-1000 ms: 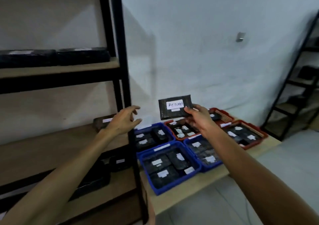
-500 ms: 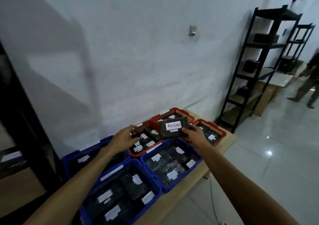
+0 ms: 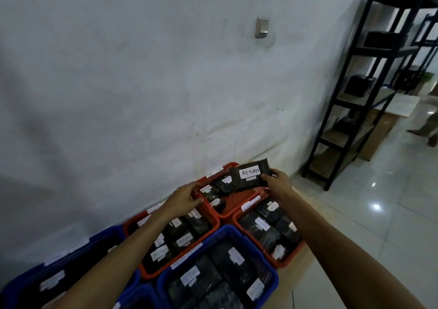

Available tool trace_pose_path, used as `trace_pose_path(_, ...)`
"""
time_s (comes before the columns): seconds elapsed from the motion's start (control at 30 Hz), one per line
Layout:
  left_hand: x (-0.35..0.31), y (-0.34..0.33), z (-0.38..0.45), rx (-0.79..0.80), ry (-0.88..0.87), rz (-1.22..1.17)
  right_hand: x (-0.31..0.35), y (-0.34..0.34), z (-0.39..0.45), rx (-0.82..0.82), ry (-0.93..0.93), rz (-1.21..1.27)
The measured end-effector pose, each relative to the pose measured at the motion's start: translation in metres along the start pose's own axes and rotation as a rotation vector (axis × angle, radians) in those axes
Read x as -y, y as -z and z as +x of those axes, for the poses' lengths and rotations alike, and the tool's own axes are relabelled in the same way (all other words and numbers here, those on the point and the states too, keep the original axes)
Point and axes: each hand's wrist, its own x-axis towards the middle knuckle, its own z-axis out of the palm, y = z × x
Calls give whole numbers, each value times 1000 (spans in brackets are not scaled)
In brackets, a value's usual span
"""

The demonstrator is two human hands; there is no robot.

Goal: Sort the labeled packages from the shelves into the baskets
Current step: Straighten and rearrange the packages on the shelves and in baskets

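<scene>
Right hand (image 3: pixel 277 184) pinches the right edge of a flat black plastic-wrapped package with a white "RETURN" label (image 3: pixel 251 174), held just above the far red plastic basket (image 3: pixel 228 212) by the white wall. Left hand (image 3: pixel 183 198) hovers at that basket's left rim, fingers loosely spread, holding nothing. More red and blue plastic baskets (image 3: pixel 267 273) nearer, filled with labeled black packages. Black metal shelving unit (image 3: pixel 355 100) far right.

The right hand (image 3: pixel 278 185) pinches the package (image 3: pixel 251 175) by its right edge, over the far basket (image 3: pixel 233 210). Left of that grip the left hand (image 3: pixel 183 198) hovers at the same basket's left rim; nearer the person sit more baskets (all holding packages); a shelf rack (image 3: pixel 350 100) stands far right
</scene>
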Motion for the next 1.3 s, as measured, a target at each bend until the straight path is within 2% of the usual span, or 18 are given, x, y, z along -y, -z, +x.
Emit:
trace_pose_path(0.2, 3, -58, 116, -39, 111, -41, -15, -8, 150, 133, 52, -159)
trace_pose_path(0.43, 38, -148, 191, 89, 311, -26, -86, -38, 275, 330, -63, -426)
trace_pose_path(0.63, 38, -207, 208, 143, 431, 182, -143, -60, 321, 384, -133, -586)
trace_pose_path(0.8, 47, -240, 222, 168, 478, 202, -176, -73, 348, 419, -146, -760)
trace_pose_path(1.17, 55, -251, 238, 172, 482, 243, -187, -81, 367, 463, 22, -1229)
trace_pose_path(1.3, 55, -247, 235, 185, 490, 232, -190, -81, 366, 472, 49, -1248)
